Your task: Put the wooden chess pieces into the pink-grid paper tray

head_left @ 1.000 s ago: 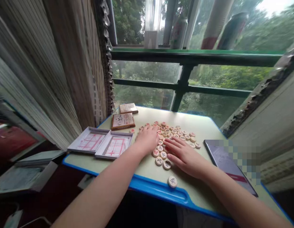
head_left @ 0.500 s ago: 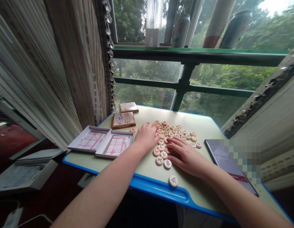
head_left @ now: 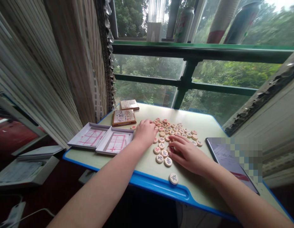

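Cream-coloured discs (head_left: 172, 132), marked in red or black, lie bunched on the pale table (head_left: 201, 122) between the two hands; around thirty show, though fingers hide some and spoil an exact count. The left hand (head_left: 146, 132) curves palm-down over the bunch's left edge, and whether it grasps any disc cannot be told. The right hand (head_left: 188, 152) is loosely spread and unclenched, its fingertips over the discs on the near right side. One single disc (head_left: 173, 178) sits apart by the blue front edge, another (head_left: 133, 127) beyond the left hand. Left of them are two shallow white trays (head_left: 115, 142) with red grids, and two small boxes (head_left: 123, 117) behind; one tablet (head_left: 228, 161) lies right.
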A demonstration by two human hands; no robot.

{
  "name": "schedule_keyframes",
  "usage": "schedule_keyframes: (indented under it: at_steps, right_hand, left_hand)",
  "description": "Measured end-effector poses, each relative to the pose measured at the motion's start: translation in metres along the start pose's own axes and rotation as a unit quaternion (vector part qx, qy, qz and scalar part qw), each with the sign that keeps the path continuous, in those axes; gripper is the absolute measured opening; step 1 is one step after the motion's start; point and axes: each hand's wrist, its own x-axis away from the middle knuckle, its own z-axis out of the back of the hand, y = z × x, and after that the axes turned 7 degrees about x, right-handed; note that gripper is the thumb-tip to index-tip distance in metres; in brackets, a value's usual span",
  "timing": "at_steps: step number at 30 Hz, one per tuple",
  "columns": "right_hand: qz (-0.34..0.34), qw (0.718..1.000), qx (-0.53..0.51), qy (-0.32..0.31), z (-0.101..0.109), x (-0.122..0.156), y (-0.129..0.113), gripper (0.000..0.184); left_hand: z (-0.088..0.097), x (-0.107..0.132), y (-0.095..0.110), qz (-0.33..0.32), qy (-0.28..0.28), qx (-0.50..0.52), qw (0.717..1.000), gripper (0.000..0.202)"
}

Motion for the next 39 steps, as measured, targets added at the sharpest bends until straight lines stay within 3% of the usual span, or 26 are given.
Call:
schedule_keyframes:
  at_steps: [3,13,27,32,39]
  right_hand:
    - [-0.004,1.0,0.001,-0.006,0.0002,-0.0009,-0.0005,0.021]
    - [-0.004,1.0,-0.002,-0.01,-0.0006,-0.0003,0.0001,0.022]
    - [-0.002,1.0,-0.003,-0.004,0.0015,-0.001,-0.002,0.021]
    - [-0.004,1.0,-0.002,-0.002,-0.0004,-0.0013,-0.002,0.021]
    - [-0.001,1.0,-0.011,0.004,-0.0012,-0.002,-0.0024,0.019]
  left_hand:
    - [0.0012,0.0007,0.0018,0.004,-0.034,0.012,0.999,0.033]
    - [0.0005,-0.0019,-0.0014,-0.034,-0.073,0.007,0.997,0.032]
    - [0.0006,0.0013,0.0003,-0.029,-0.046,-0.052,0.997,0.041]
    - [-0.001,0.0,-0.0013,0.002,-0.035,-0.071,0.997,0.038]
    - [-0.0004,0.0003,-0.0015,-0.006,-0.034,-0.075,0.997,0.033]
